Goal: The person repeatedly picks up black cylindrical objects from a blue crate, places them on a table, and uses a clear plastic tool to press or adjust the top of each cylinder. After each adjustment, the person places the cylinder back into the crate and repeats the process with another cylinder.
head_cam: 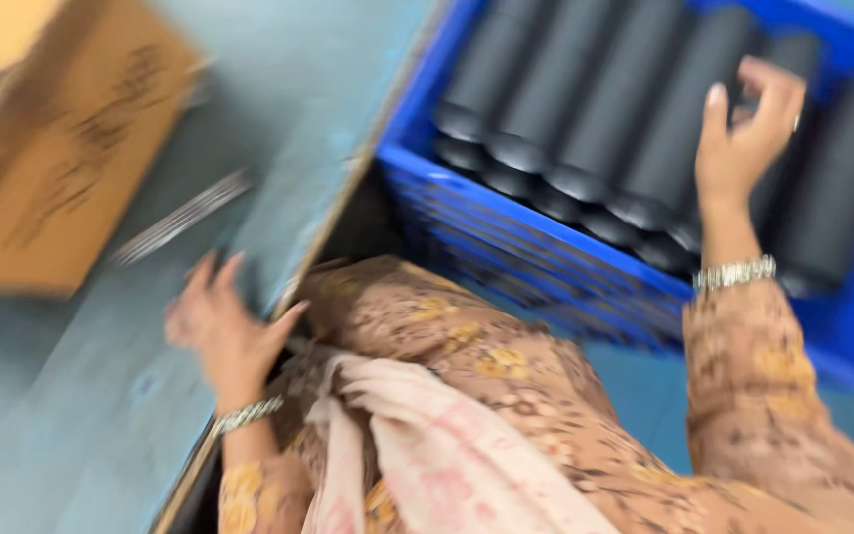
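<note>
At the upper right, the right hand (743, 129) spreads its fingers over black tubes (605, 99) in a blue crate (506, 227), while the left hand (224, 331) rests open-fingered on the counter (71, 415) edge.

One blue crate (506, 213) — at least six black tubes (605, 109) on top, more ends showing beneath; blur hides the exact number. One cardboard box (61, 148), one metal strip (180, 218) — both on the counter (71, 415). Two hands, each wrist with one bracelet.
</note>
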